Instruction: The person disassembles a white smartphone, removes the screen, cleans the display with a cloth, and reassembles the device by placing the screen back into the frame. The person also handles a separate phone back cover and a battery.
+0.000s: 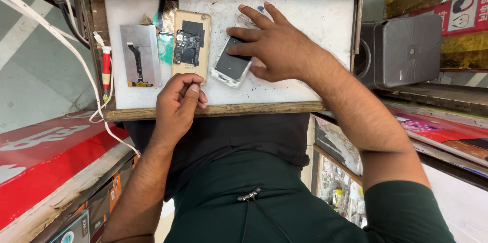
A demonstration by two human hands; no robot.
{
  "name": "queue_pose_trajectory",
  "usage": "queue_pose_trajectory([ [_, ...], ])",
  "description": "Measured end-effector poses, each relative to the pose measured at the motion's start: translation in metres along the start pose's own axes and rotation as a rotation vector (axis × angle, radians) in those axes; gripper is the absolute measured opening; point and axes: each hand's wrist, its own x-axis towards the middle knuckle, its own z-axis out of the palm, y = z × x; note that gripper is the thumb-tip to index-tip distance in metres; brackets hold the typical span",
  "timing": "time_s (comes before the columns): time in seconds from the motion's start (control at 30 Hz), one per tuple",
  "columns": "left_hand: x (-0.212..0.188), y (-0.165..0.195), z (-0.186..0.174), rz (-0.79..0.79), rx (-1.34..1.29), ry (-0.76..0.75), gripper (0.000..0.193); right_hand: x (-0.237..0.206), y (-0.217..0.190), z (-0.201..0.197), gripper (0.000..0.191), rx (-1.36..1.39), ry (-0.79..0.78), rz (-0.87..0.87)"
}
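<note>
My right hand point(274, 44) lies over a white phone point(231, 65) with a dark screen, fingers spread across its top end, holding it on the white work mat point(305, 19). To its left lies a gold phone point(190, 44), back removed, with its dark circuit board exposed. My left hand point(178, 100) is curled at the mat's front edge just below the gold phone, thumb pressed against the fingertips. Whether something small is pinched there I cannot tell.
A silver metal plate with a black flex cable point(140, 55) lies left of the gold phone. A red-handled screwdriver point(105, 67) and white cables point(76, 55) are at the mat's left edge. A black box point(401, 50) stands right; a red board point(46, 156) lower left.
</note>
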Motion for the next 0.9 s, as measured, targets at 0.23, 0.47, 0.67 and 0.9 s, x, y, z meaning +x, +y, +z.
queue_pose_trajectory([
  [0.23, -0.003, -0.006, -0.001, 0.055, -0.077, 0.001, 0.013, -0.034, 0.016, 0.005, 0.029, 0.135, 0.427, 0.017],
  [0.47, -0.003, 0.011, 0.002, 0.055, 0.03, -0.002, 0.016, -0.094, 0.015, 0.006, 0.032, 0.634, 0.45, 0.845],
  [0.67, 0.001, 0.02, 0.019, 0.303, 0.646, -0.056, 0.025, -0.109, 0.024, 0.035, 0.032, 0.248, 0.614, 0.695],
  [0.9, 0.012, 0.024, 0.053, 0.499, 0.939, -0.031, 0.027, -0.099, -0.037, 0.053, 0.013, 0.185, 0.653, 0.339],
])
